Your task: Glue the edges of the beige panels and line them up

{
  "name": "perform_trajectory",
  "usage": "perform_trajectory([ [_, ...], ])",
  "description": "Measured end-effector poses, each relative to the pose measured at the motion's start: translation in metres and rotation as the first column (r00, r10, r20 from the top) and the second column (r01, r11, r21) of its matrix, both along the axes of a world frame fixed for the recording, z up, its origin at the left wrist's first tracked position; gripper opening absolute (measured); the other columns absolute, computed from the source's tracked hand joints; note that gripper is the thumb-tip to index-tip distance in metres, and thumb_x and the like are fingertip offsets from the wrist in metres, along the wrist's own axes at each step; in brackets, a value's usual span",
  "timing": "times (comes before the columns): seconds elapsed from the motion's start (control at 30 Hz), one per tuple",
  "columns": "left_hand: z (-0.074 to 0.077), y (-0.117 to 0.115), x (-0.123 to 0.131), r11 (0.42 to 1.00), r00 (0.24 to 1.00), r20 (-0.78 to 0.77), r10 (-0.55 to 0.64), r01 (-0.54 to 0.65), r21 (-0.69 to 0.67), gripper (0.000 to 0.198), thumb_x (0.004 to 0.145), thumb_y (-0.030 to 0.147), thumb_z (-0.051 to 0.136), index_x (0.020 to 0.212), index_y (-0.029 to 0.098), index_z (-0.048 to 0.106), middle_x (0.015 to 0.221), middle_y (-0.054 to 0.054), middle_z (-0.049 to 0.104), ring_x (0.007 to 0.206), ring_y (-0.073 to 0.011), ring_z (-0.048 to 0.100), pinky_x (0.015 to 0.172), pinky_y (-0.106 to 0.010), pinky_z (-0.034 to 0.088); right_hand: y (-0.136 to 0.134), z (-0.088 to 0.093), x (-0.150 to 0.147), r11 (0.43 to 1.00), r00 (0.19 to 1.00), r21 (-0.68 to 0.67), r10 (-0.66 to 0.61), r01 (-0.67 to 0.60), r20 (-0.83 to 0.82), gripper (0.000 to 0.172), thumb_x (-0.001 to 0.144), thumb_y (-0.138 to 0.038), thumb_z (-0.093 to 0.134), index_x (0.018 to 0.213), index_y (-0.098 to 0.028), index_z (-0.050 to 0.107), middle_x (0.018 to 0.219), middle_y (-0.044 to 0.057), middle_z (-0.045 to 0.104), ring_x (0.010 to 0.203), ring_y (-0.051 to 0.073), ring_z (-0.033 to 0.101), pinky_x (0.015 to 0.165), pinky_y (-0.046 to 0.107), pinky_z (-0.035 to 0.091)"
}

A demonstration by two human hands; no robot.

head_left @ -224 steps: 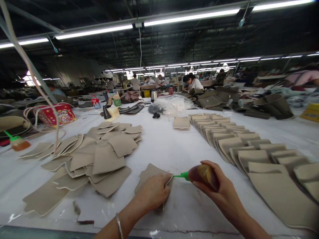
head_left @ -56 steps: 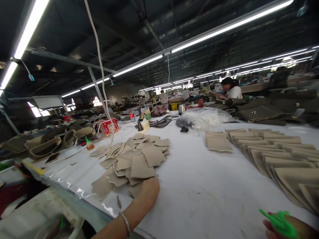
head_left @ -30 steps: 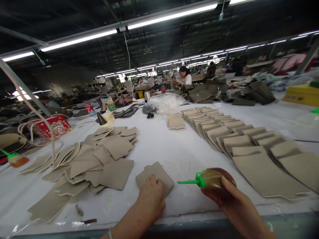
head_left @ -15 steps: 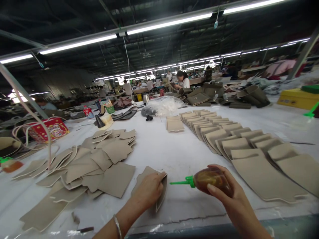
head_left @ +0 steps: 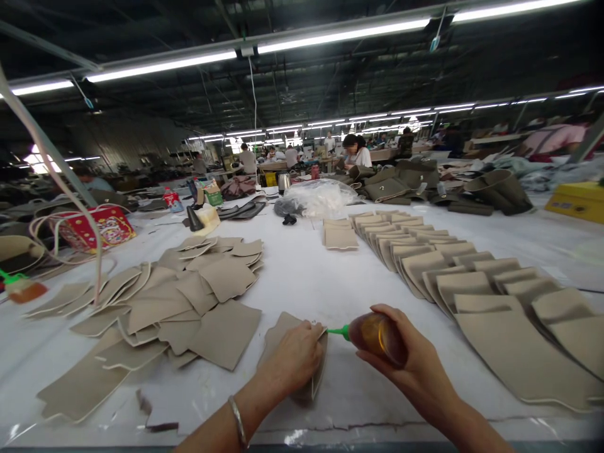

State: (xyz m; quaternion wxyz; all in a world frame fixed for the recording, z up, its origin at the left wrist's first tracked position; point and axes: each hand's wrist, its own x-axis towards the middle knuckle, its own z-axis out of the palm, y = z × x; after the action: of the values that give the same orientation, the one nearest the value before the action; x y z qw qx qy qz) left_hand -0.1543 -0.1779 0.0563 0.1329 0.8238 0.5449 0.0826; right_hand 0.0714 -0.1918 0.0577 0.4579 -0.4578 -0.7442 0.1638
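My left hand (head_left: 296, 353), with a bangle on the wrist, is closed on a grey-beige leather-like piece (head_left: 278, 330) that lies bent on the table, its right edge lifted. My right hand (head_left: 410, 352) is wrapped round a squeeze bottle (head_left: 377, 338) of amber liquid, tipped on its side. The green nozzle points left, and its tip is at the piece's raised edge beside my left fingertips. Whether liquid is coming out is too small to tell. Part of the piece is hidden under my left hand.
Loose cut pieces (head_left: 189, 314) are heaped on the left, and overlapping folded pieces (head_left: 453, 277) run down the right. A second green-capped bottle (head_left: 23, 288) lies far left near a white cable (head_left: 97, 251). Clear plastic (head_left: 321, 196) and dark bags (head_left: 391, 182) sit at the back; people work beyond.
My right hand has moved the bottle left, bringing the nozzle tip from a gap away up to the piece's edge. My left hand keeps its hold. The camera view has shifted slightly.
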Motion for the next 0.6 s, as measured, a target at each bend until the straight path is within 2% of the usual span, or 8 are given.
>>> perform_trajectory([
  [0.2, -0.0006, -0.0019, -0.0023, 0.998, 0.994, 0.103, 0.035, -0.030, -0.054, 0.035, 0.086, 0.017, 0.034, 0.119, 0.020, 0.046, 0.100, -0.007, 0.063, 0.095, -0.0206, 0.059, 0.082, -0.029, 0.043, -0.0015, 0.0022, -0.0005, 0.999, 0.999, -0.041, -0.024, 0.025, 0.025, 0.050, 0.080, -0.043, 0.071, 0.121, -0.031, 0.045, 0.116, 0.003, 0.057, 0.102, 0.026, 0.057, 0.087, 0.036, 0.045],
  [0.33, 0.0021, -0.0039, -0.0027, 0.997, 0.992, 0.121, 0.042, -0.034, -0.068, 0.025, 0.086, 0.017, 0.036, 0.105, 0.023, 0.051, 0.096, -0.004, 0.063, 0.093, -0.0197, 0.059, 0.082, -0.028, 0.042, 0.0029, 0.0022, -0.0008, 0.998, 0.999, -0.044, -0.054, 0.054, 0.000, 0.049, 0.080, -0.044, 0.070, 0.120, -0.030, 0.045, 0.116, 0.003, 0.057, 0.103, 0.026, 0.057, 0.088, 0.036, 0.044],
  [0.47, 0.0021, -0.0038, -0.0010, 0.998, 0.994, 0.107, 0.037, -0.031, -0.059, 0.026, 0.087, 0.019, 0.037, 0.105, 0.024, 0.055, 0.098, -0.004, 0.063, 0.096, -0.0202, 0.058, 0.085, -0.029, 0.042, 0.0048, -0.0008, 0.0005, 0.997, 0.998, -0.053, -0.056, 0.056, 0.007, 0.048, 0.081, -0.044, 0.070, 0.120, -0.030, 0.046, 0.115, 0.003, 0.058, 0.102, 0.025, 0.057, 0.087, 0.035, 0.044],
  [0.6, 0.0009, -0.0038, 0.0009, 0.997, 0.992, 0.121, 0.048, -0.040, -0.062, 0.029, 0.088, 0.021, 0.038, 0.107, 0.025, 0.059, 0.100, -0.005, 0.064, 0.098, -0.0203, 0.058, 0.088, -0.029, 0.042, 0.0035, -0.0023, 0.0041, 0.991, 0.999, -0.123, -0.046, 0.044, -0.019, 0.047, 0.081, -0.045, 0.070, 0.119, -0.029, 0.047, 0.112, 0.001, 0.059, 0.097, 0.024, 0.058, 0.084, 0.034, 0.045],
])
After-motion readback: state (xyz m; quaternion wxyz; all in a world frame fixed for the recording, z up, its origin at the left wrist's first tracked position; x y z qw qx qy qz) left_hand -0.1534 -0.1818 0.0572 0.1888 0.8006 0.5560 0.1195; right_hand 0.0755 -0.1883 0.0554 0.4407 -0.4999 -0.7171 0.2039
